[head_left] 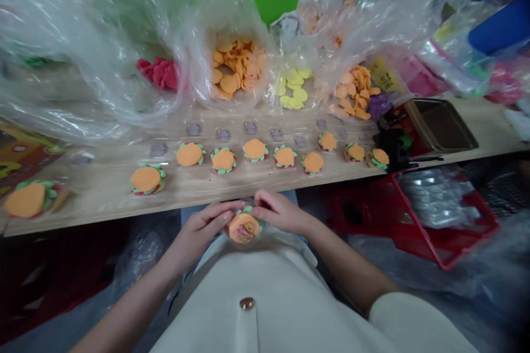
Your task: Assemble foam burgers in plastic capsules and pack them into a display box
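Observation:
Both my hands hold a small felt burger [244,227] in front of my chest, just below the table edge. It has an orange top with a printed label, green felt edging, and clear plastic around it. My left hand [202,226] grips its left side, and my right hand [279,210] presses on its upper right. A row of finished felt burgers [254,150] lies on the wooden table [124,204] just beyond my fingers. Several small clear plastic domes [249,127] stand in a line behind them.
Open clear bags hold orange felt discs [232,69] and yellow felt discs [292,88] along the table's far side. A dark metal tray [443,124] sits at the right. A red basket [443,215] holding clear packets stands on the floor below the table's right side.

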{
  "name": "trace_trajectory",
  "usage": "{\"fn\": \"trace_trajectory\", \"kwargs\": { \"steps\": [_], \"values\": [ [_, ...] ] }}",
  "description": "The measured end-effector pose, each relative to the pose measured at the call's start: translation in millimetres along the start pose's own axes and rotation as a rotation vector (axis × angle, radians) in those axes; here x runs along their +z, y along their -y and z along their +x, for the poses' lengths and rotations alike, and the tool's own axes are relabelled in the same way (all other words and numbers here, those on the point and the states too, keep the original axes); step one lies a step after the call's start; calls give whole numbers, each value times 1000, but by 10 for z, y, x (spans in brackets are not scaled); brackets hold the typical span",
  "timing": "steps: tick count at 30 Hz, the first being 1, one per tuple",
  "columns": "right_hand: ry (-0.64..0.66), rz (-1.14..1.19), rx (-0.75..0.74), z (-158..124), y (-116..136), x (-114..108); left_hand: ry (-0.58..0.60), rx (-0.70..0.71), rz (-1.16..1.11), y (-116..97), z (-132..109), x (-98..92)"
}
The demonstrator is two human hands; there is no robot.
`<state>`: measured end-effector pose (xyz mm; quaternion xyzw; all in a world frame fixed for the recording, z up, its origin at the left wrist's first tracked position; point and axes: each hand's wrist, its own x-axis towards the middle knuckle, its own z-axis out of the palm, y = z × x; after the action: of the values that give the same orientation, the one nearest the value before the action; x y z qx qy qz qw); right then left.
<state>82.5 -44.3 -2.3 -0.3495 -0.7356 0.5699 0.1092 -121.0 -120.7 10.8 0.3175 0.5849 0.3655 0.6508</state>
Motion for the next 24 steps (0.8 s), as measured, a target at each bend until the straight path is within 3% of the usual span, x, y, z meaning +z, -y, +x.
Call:
{"fn": "trace_trajectory", "kwargs": {
  "steps": [3,10,17,20,24],
  "values": [
    [170,55,9,-10,38,60,3,-44,30,112,-92,14],
    [76,100,31,-246,-1,216,12,-284,-324,260,-297,121],
    [-17,-52,-37,-346,3,252,-4,-327,-297,240,-296,150],
    [12,-78,-64,-346,18,245,102,-238,-152,186,-270,103],
    [99,-187,-175,-342,107,204,240,140,252,78,-176,90]
  ]
}}
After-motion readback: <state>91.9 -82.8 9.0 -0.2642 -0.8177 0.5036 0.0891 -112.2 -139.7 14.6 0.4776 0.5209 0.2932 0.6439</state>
